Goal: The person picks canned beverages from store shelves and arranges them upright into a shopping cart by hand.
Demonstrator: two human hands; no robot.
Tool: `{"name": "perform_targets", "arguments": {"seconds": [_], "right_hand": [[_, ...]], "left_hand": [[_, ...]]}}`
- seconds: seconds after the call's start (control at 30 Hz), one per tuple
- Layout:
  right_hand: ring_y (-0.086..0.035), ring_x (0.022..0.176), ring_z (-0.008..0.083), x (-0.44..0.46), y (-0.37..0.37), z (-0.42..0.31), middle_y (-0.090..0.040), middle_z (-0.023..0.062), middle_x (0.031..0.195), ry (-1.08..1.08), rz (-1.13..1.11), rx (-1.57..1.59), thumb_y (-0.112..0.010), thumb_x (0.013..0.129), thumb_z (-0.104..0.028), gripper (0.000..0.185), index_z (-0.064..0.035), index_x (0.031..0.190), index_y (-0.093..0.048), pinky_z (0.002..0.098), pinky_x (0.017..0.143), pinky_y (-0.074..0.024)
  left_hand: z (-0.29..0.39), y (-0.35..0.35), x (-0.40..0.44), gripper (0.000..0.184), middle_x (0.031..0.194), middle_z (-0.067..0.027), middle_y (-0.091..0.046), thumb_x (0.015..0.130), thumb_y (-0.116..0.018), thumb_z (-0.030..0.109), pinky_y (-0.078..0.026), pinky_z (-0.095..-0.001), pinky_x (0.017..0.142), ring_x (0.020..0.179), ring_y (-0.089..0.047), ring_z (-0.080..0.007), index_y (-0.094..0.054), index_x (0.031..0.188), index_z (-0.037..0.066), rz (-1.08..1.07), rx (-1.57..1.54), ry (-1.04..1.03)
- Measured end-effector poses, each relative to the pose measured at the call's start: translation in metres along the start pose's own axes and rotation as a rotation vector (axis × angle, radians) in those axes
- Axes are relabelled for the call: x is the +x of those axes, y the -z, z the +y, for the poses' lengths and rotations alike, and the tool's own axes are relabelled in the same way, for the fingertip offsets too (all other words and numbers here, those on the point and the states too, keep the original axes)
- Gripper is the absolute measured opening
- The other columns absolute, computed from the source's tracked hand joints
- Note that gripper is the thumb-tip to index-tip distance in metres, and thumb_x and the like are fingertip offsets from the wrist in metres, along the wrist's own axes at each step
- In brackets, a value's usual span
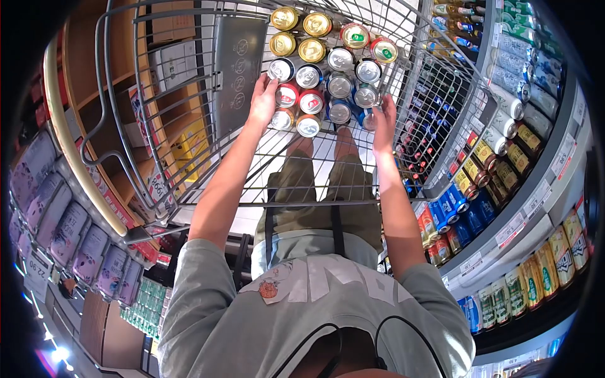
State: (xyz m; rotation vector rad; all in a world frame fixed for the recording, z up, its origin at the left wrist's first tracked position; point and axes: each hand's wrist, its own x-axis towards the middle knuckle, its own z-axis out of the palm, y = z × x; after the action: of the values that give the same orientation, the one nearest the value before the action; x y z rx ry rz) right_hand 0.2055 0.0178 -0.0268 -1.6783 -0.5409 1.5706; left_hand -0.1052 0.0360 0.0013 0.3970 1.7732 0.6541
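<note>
Inside a wire shopping cart (283, 204) stand several drink cans in two groups, tops up. Gold-topped cans (312, 50) are at the far end, with silver-topped cans (309, 76) nearer. My left hand (263, 101) is at the left edge of the group, its fingers apart and its fingertips beside a silver-topped can and a red-rimmed can (287, 95). My right hand (384, 125) is at the right edge, fingers apart, next to a blue can (368, 120). Whether either hand touches a can is hard to tell.
Shelves of cans (485, 154) line the right side, with price labels (512, 229) along their edges. A wooden shelf (94, 72) with boxes stands at the left, and purple packs (91, 252) hang at the lower left. The cart's wire sides surround both hands.
</note>
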Motion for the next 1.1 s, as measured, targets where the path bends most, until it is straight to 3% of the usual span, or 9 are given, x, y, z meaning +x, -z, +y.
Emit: {"name": "perform_targets", "arguments": {"seconds": [0.27, 0.37, 0.6, 0.67, 0.8, 0.87, 1.1], "right_hand": [[-0.038, 0.144, 0.0265, -0.007, 0.006, 0.02, -0.038, 0.0208, 0.155, -0.072, -0.054, 0.033, -0.064, 0.092, -0.011, 0.073, 0.004, 0.154, -0.029, 0.0371, 0.117, -0.0313], [-0.048, 0.132, 0.0242, -0.02, -0.004, 0.01, -0.047, 0.0179, 0.146, -0.087, -0.069, -0.107, -0.074, 0.086, -0.008, 0.079, 0.0045, 0.152, -0.032, 0.0349, 0.111, -0.0391], [-0.054, 0.123, 0.0216, -0.024, -0.008, 0.007, -0.055, 0.0149, 0.136, -0.048, -0.11, -0.143, -0.077, 0.087, -0.009, 0.075, 0.0053, 0.148, -0.036, 0.0338, 0.106, -0.0427], [-0.055, 0.122, 0.0212, -0.023, -0.006, 0.011, -0.057, 0.0148, 0.134, 0.01, -0.129, -0.193, -0.077, 0.087, -0.009, 0.072, 0.0055, 0.146, -0.039, 0.0332, 0.106, -0.0427], [-0.056, 0.122, 0.0219, -0.017, -0.003, 0.026, -0.057, 0.0153, 0.134, 0.069, -0.115, -0.167, -0.077, 0.087, -0.009, 0.07, 0.0057, 0.145, -0.041, 0.0341, 0.107, -0.0424], [-0.055, 0.124, 0.0231, -0.016, -0.002, 0.033, -0.056, 0.0157, 0.135, 0.104, -0.087, -0.139, -0.078, 0.087, -0.009, 0.071, 0.0054, 0.146, -0.04, 0.0357, 0.108, -0.0418], [-0.048, 0.132, 0.0241, -0.014, -0.001, 0.036, -0.051, 0.0165, 0.142, 0.035, -0.044, -0.221, -0.081, 0.084, -0.015, 0.079, 0.0041, 0.147, -0.037, 0.0371, 0.109, -0.0401]], "left_hand": [[-0.008, 0.0, -0.016, 0.068, 0.145, -0.0211, -0.052, 0.103, -0.049, 0.045, -0.043, -0.0368, 0.108, 0.13, -0.054, -0.0287, -0.037, 0.151, -0.002, 0.042, 0.057, 0.164], [-0.007, 0.001, -0.018, 0.069, 0.141, -0.0212, -0.055, 0.103, -0.048, 0.046, -0.044, -0.0366, 0.106, 0.128, -0.055, -0.0282, -0.038, 0.15, -0.002, 0.012, 0.043, 0.191], [-0.023, 0.005, -0.01, 0.067, 0.138, -0.0199, -0.058, 0.103, -0.049, 0.046, -0.044, -0.0358, 0.104, 0.124, -0.057, -0.0264, -0.04, 0.148, -0.003, 0.014, 0.1, 0.143], [-0.018, 0.003, -0.012, 0.063, 0.143, -0.0144, -0.055, 0.102, -0.05, 0.045, -0.04, -0.0366, 0.109, 0.13, -0.052, -0.0242, -0.042, 0.15, 0.003, -0.039, 0.049, 0.208], [-0.025, -0.001, -0.009, 0.06, 0.136, -0.0107, -0.06, 0.103, -0.049, 0.043, -0.043, -0.0349, 0.103, 0.119, -0.058, -0.0208, -0.043, 0.15, 0.006, -0.09, 0.023, 0.21], [-0.024, -0.002, -0.011, 0.059, 0.129, -0.0151, -0.064, 0.102, -0.052, 0.04, -0.048, -0.0343, 0.098, 0.112, -0.064, -0.021, -0.044, 0.148, 0.003, -0.09, 0.064, 0.179], [-0.03, -0.002, -0.009, 0.058, 0.126, -0.0143, -0.066, 0.102, -0.053, 0.038, -0.048, -0.0327, 0.096, 0.107, -0.065, -0.0202, -0.045, 0.146, 0.001, -0.062, 0.056, 0.158]]}}
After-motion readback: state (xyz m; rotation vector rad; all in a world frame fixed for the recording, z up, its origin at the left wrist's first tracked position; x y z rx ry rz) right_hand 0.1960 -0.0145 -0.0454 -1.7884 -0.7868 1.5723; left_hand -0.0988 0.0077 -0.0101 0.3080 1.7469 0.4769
